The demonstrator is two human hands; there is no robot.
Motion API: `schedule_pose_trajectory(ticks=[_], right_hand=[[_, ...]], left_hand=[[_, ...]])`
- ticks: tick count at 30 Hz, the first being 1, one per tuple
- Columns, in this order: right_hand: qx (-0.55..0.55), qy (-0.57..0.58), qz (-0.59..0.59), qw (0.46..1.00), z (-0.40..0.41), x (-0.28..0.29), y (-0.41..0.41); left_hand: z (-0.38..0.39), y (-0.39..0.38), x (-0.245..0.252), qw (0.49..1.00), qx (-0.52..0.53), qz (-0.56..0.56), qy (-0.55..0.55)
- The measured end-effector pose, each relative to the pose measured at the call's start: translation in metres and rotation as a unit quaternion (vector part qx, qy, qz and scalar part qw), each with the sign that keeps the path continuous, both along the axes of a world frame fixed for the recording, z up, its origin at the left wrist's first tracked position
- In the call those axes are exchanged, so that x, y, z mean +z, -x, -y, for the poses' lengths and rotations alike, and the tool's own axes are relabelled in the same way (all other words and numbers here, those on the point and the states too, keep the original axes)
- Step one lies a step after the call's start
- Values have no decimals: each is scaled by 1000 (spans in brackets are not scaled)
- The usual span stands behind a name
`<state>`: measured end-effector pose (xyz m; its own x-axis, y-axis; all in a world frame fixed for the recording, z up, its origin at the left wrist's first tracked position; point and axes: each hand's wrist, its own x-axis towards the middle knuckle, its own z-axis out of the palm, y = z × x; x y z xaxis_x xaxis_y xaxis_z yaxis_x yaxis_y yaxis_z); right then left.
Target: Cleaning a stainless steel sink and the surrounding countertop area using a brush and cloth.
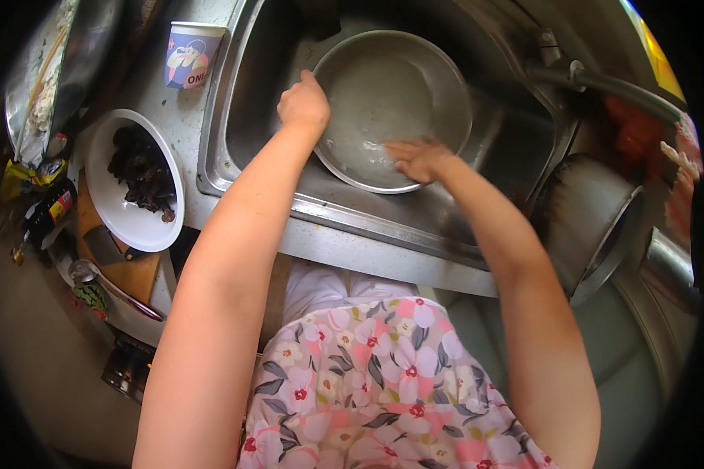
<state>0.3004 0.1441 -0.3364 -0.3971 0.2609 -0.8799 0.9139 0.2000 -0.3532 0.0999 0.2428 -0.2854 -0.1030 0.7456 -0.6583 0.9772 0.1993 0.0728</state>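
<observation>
A round metal basin (387, 111) with cloudy water in it stands inside the stainless steel sink (258, 205). My left hand (305, 102) grips the basin's left rim, its thumb lying along the edge. Over the near right part of the basin, my right hand (420, 159) dips its fingertips at the water's surface, which ripples and glints there. Its fingers are somewhat apart and blurred, and I see nothing held in them. How deep the fingertips reach is hard to make out.
Left of the sink are a paper cup (192, 55) bearing writing and a white bowl (167, 205) of dark, wet food pieces. A cleaver (102, 245) lies on a wooden board (132, 275) beside a ladle (126, 296). A large metal pot (586, 217) lies tilted at right, below the pipe (610, 82).
</observation>
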Motion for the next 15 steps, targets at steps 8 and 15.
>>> schedule_pose_trajectory(ticks=[8, 15], right_hand=[[-152, -326, 71, 931, -28, -63, -22], [12, -49, 49, 997, -4, 10, 23]], left_hand=[[-4, -17, 0, 1000, 16, 18, 0], [2, 8, -6, 999, 33, 4, 8]])
